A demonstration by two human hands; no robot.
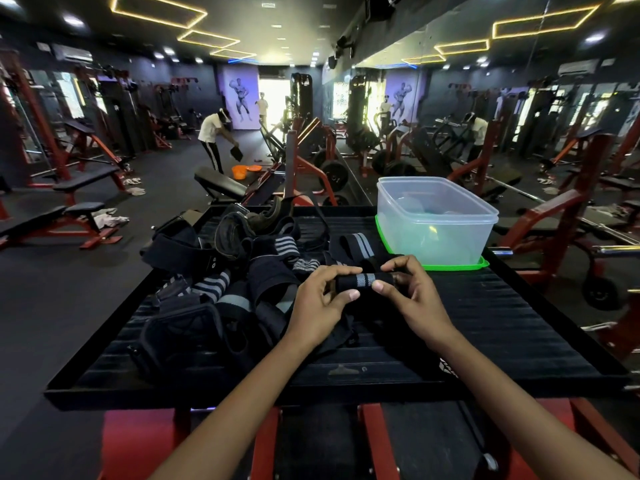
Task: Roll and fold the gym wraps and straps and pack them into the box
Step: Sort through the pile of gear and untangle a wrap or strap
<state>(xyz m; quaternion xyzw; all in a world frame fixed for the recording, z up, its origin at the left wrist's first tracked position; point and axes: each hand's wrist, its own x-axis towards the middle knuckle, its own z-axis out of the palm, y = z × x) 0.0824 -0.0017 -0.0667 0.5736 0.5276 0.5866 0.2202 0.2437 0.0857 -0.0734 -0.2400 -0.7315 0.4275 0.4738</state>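
Wrap of black elastic fabric with a grey stripe [364,280], partly rolled into a short cylinder, sits crosswise between both hands above the black ribbed platform [502,323]. Left hand [323,299] pinches its left end with curled fingers and thumb; right hand [414,292] grips its right end likewise. Just left lies the heap of black and grey-striped wraps and straps [221,271]. Beyond the hands stands the clear plastic box [434,220] on its green lid [457,265].

The wrap [363,280] is black with a grey stripe; the box [436,216] is clear, resting on a green lid [450,265]; the ribbed tabletop [502,323] is black.
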